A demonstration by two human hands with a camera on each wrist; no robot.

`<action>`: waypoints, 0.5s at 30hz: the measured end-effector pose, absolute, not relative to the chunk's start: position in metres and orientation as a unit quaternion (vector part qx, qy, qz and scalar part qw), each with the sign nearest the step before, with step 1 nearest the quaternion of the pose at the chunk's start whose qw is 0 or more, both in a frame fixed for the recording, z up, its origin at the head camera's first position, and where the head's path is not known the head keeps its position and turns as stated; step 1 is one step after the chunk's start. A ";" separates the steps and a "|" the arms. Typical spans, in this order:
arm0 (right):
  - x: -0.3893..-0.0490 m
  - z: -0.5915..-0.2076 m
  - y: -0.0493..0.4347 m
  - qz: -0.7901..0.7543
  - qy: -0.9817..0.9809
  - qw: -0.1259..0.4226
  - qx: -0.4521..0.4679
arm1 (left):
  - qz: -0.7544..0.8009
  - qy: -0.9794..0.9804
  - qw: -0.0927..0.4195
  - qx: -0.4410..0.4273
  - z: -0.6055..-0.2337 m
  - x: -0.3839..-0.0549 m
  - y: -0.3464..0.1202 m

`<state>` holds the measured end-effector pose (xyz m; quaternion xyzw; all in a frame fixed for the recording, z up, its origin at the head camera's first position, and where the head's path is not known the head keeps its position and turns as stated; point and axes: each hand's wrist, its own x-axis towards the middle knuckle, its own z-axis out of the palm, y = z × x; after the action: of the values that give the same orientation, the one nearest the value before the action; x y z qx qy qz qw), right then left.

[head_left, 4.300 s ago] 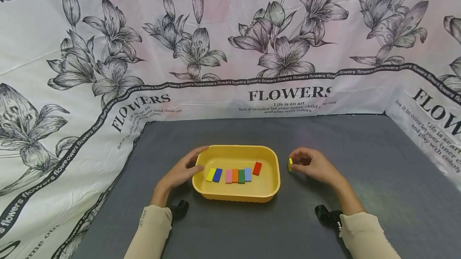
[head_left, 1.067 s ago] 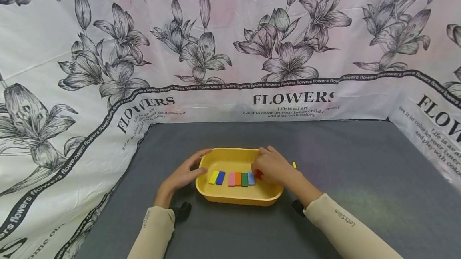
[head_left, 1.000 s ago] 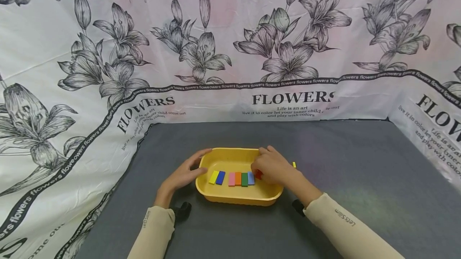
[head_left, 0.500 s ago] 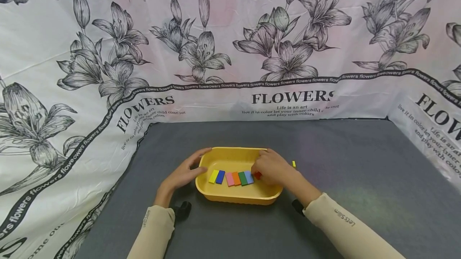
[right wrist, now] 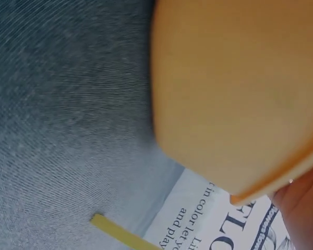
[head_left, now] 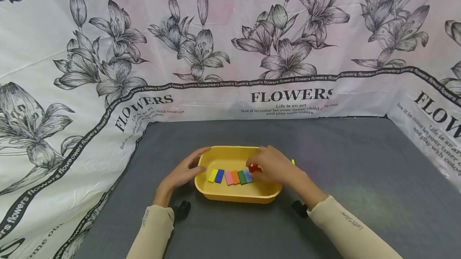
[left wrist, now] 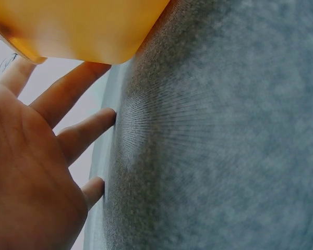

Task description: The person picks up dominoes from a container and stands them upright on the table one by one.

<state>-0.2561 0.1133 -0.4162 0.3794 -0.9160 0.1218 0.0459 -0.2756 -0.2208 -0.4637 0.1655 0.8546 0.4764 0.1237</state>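
Note:
A yellow plastic tray point(head_left: 230, 197) stands on the dark table. My left hand point(head_left: 181, 173) holds its left end, thumb over the rim and index finger at the far corner; the left wrist view shows the other fingers spread outside the wall. Inside the tray, my right hand point(head_left: 271, 165) pinches a small red block point(head_left: 254, 169) lifted above the row, its fingertips partly hidden. Below lie a yellow block point(head_left: 213, 175), a blue block point(head_left: 219, 176), then pink point(head_left: 229, 178), orange point(head_left: 235, 177), green point(head_left: 242, 177) and light blue point(head_left: 248, 175) blocks side by side, slightly tilted.
Outside the tray, beyond my right wrist, a yellow block point(right wrist: 122, 232) stands on the grey table cloth point(head_left: 360, 163). A white curtain point(head_left: 216, 103) printed with flowers borders the table at the back and sides.
The right hand set a yellow block down right of the tray and moved into the tray. The pink-to-light-blue row tilted and shifted slightly left. The red block has now been raised and turned.

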 end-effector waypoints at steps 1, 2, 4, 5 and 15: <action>-0.255 -0.414 0.114 0.134 -0.914 0.054 0.380 | 0.477 0.854 0.124 0.166 -0.464 -0.276 -0.221; -0.254 -0.412 0.116 0.147 -0.911 0.062 0.381 | 0.478 0.854 0.124 0.166 -0.463 -0.276 -0.221; -0.252 -0.408 0.119 0.166 -0.906 0.080 0.381 | 0.477 0.854 0.125 0.165 -0.463 -0.276 -0.221; -0.251 -0.407 0.121 0.175 -0.904 0.088 0.380 | 0.477 0.854 0.126 0.165 -0.462 -0.276 -0.221; -0.249 -0.406 0.143 0.272 -0.897 0.117 0.330 | 0.474 0.856 0.126 0.162 -0.462 -0.276 -0.220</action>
<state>-0.2495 0.1426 -0.4060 0.3298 -0.8966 0.2715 0.1169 -0.2756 -0.2199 -0.4616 0.1618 0.8564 0.4737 0.1262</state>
